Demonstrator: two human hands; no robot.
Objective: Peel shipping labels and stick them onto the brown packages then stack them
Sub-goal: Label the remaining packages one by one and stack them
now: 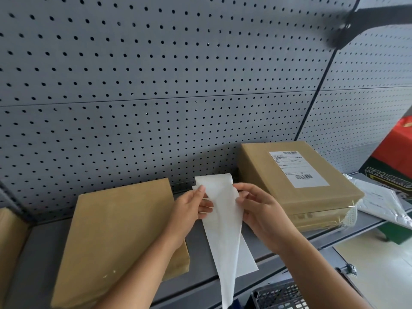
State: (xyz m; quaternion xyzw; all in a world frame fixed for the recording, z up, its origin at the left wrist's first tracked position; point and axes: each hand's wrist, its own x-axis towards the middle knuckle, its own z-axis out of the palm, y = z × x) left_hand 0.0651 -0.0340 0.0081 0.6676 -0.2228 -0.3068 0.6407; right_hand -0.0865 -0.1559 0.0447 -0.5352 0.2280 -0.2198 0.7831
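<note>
A long white strip of shipping labels [224, 221] hangs in front of me, its blank back facing the camera. My left hand [191, 206] pinches its upper left edge. On the upper right edge, my right hand [256, 206] pinches it too. To the left, a plain brown package [120, 233] lies flat on the grey shelf [200, 284]. At the right sits a stack of brown packages [296, 181]; the top one carries a white printed label [297, 169].
A grey pegboard wall [156, 85] backs the shelf. Another brown package edge [9, 246] shows at far left. White plastic mailers [383, 201] and a red-green box [396, 157] lie at the right. A black mesh basket [281, 295] sits below the shelf front.
</note>
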